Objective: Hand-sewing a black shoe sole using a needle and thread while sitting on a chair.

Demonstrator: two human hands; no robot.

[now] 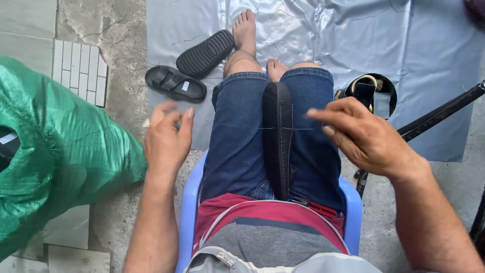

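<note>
Black strap (pixel 278 141) lay along the lap, likely stiff and light, best pinched at its edges; thread (pixel 298 128) crossed it. Left hand (pixel 166 139) and right hand (pixel 366 139) hovered half-curled; whether either pinched the thread could not be told.

A green woven sack (pixel 60 151) bulges at the left over the cracked concrete floor (pixel 118 60). Two black sandals (pixel 189 68) lie at the far left corner of a grey plastic sheet (pixel 429 45) spread across the far ground. A black metal rod (pixel 439 114) slants in from the right. Near its lower end sits a round black pouch (pixel 371 93) with a brass ring. A blue plastic chair (pixel 351 202) shows at the near edge.
</note>
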